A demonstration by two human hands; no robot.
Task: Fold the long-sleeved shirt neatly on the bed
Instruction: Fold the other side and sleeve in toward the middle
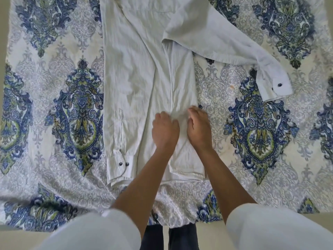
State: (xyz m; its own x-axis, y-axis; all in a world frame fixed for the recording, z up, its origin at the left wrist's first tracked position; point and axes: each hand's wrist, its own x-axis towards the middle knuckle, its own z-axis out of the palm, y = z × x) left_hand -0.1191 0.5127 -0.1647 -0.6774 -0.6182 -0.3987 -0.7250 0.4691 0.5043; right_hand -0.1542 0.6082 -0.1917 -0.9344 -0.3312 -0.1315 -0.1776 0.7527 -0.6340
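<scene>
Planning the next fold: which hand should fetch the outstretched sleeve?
The right hand: the outstretched sleeve and its cuff lie on its side; the left hand would probably have to cross over.

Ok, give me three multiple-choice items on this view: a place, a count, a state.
1. The left hand and right hand rest on: A the shirt, B a pillow, C the floor.
2. Dark buttons on the left-side cuff: A one, B two, C four.
3. The right-side sleeve is: A rolled up, B tucked under, C stretched out onto the bedspread.
Answers: A, both lie on the shirt's lower body; B, two sit side by side; C, its cuff lies on the bedspread.
</scene>
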